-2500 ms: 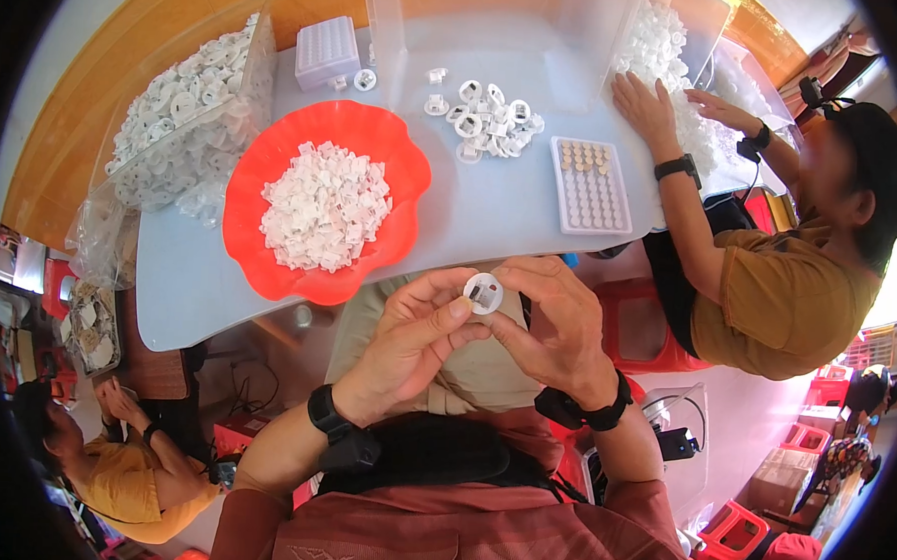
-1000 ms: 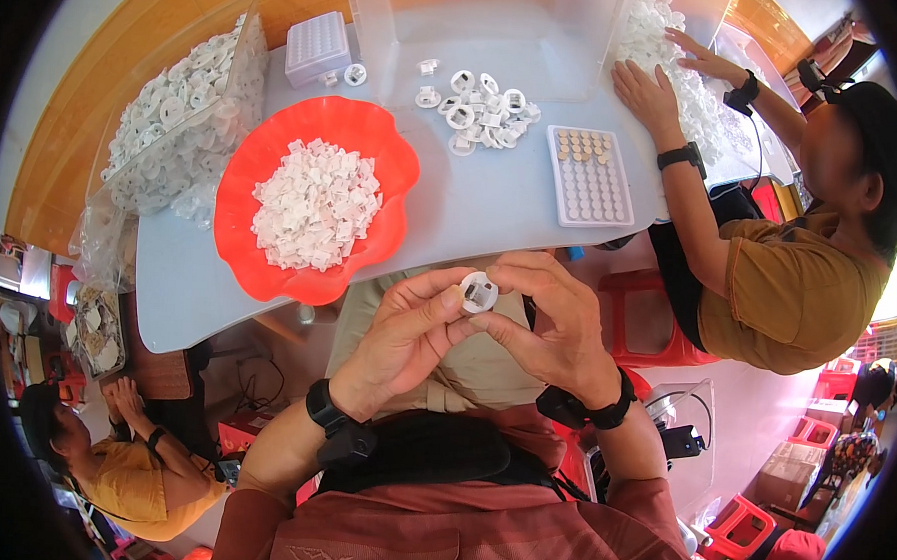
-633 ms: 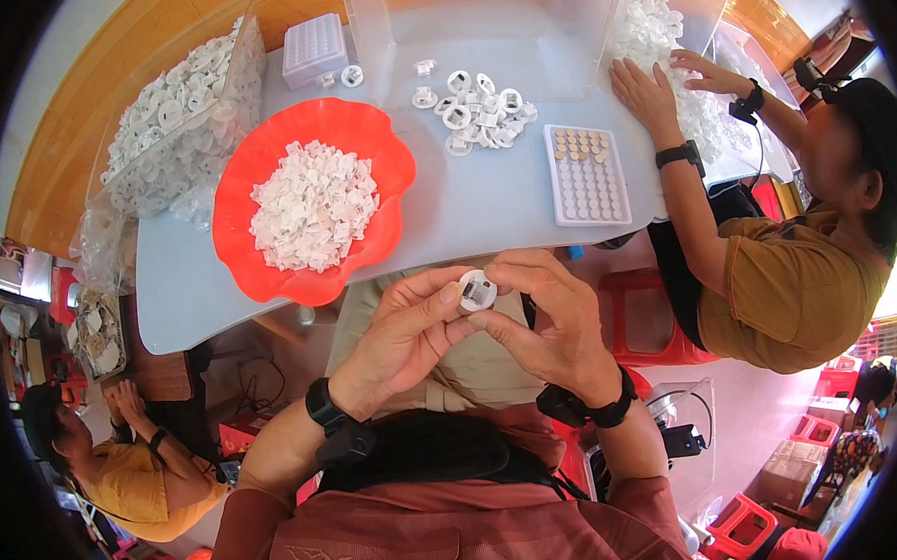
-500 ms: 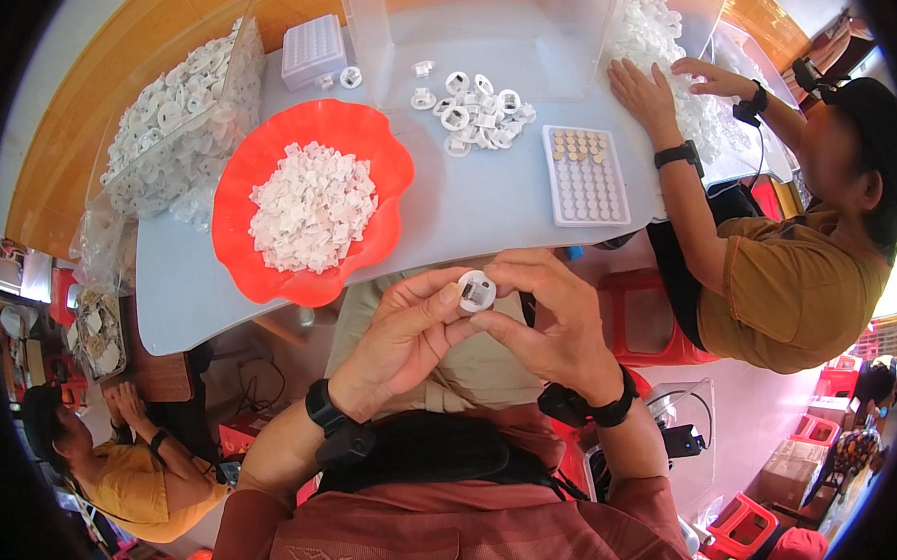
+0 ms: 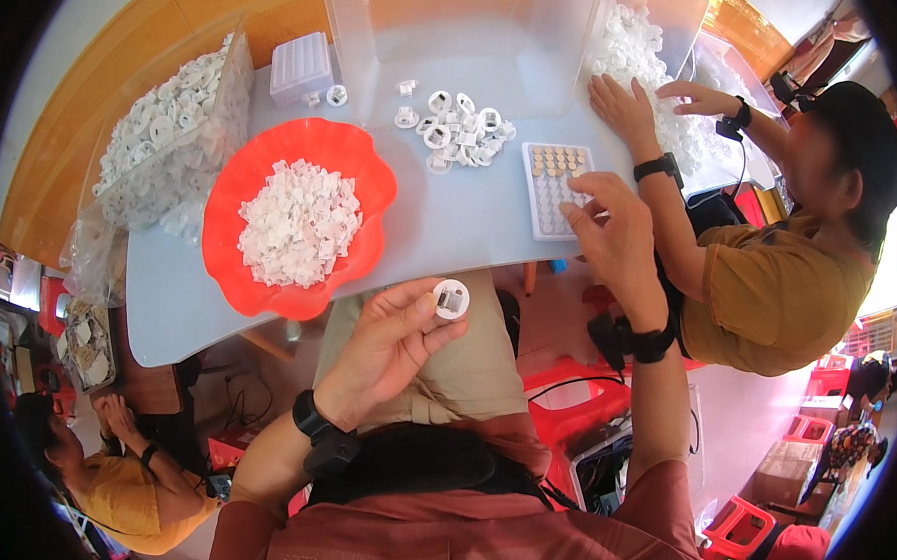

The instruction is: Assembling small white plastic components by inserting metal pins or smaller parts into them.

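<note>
Thumb and fingers of the left hand (image 5: 378, 345) pinch a round white plastic housing (image 5: 455, 299) by its left and lower rim; the right hand (image 5: 615, 239), loosely curled beside the disc tray (image 5: 547, 233), hides any hold.

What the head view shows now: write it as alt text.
A person's left-hand grip holds a round white part; the right-hand grip is at a white tray of small discs. On the pale blue table, a red bowl holds loose white pieces.
</note>
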`<control>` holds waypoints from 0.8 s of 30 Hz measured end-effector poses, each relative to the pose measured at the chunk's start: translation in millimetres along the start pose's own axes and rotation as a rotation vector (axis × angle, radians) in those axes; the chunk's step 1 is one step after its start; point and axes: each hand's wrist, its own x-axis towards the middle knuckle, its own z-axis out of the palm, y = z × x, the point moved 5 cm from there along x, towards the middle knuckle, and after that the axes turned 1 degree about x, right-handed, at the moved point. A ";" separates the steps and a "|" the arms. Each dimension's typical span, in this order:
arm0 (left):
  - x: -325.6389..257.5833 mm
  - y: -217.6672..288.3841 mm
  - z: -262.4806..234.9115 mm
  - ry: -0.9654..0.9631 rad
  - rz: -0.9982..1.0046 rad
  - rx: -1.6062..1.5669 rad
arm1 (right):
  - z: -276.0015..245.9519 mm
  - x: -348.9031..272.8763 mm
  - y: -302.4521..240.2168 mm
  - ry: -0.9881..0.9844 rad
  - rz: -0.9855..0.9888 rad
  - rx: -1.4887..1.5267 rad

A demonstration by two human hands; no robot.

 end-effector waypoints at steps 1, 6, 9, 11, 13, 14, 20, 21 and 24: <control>-0.3 0.1 0.4 -0.003 0.004 0.001 | -2.7 6.4 5.6 0.002 -0.004 0.000; -0.5 -1.9 0.9 -0.021 -0.004 0.025 | -6.2 30.5 28.4 -0.069 -0.033 -0.305; 0.1 -2.1 0.9 -0.007 -0.012 0.028 | -2.5 38.5 37.3 -0.090 -0.105 -0.409; -0.4 -1.2 0.9 -0.007 -0.005 0.030 | 0.6 41.4 37.2 -0.107 -0.078 -0.422; -0.4 -0.5 1.7 -0.012 -0.003 0.029 | 1.1 42.2 38.5 -0.122 -0.047 -0.442; -0.5 -0.3 1.9 -0.007 -0.006 0.033 | 0.9 41.8 40.7 -0.141 -0.030 -0.460; -0.1 -1.3 2.6 -0.016 -0.006 0.033 | 2.0 38.1 42.4 -0.140 0.021 -0.445; -0.1 -1.3 2.9 -0.023 0.000 0.033 | 1.9 38.0 42.0 -0.134 0.028 -0.448; -1.1 -1.0 3.7 -0.028 0.001 0.036 | 2.7 37.1 40.7 -0.139 0.040 -0.449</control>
